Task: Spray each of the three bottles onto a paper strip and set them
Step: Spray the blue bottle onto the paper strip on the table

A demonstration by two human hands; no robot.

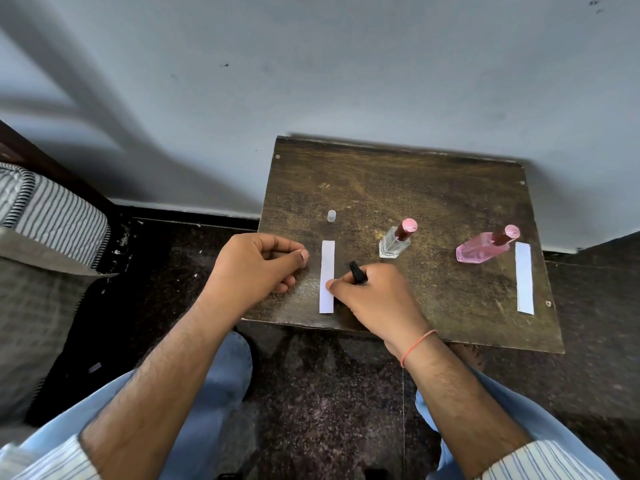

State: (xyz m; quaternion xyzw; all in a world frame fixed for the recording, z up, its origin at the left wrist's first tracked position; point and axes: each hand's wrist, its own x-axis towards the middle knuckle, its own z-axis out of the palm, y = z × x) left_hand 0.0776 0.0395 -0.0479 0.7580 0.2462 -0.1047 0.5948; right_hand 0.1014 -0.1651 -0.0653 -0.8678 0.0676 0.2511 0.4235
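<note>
On a small dark wooden table (433,188), my right hand (377,299) grips a small bottle with a black spray top (357,273); its body is hidden in my fist. The nozzle tilts toward a white paper strip (327,268) lying just left of that hand. My left hand (258,265) rests curled at the table's left edge, fingers closed, nothing visible in it. A clear glass bottle with a pink cap (396,239) stands behind my right hand. Farther right stands a pink bottle with a pink cap (485,245), beside a second white strip (524,277).
A small clear cap (331,215) stands upright behind the left strip. The table's far edge touches a grey wall. A striped cushion (52,209) lies at the far left. Dark speckled floor surrounds the table, with my knees below.
</note>
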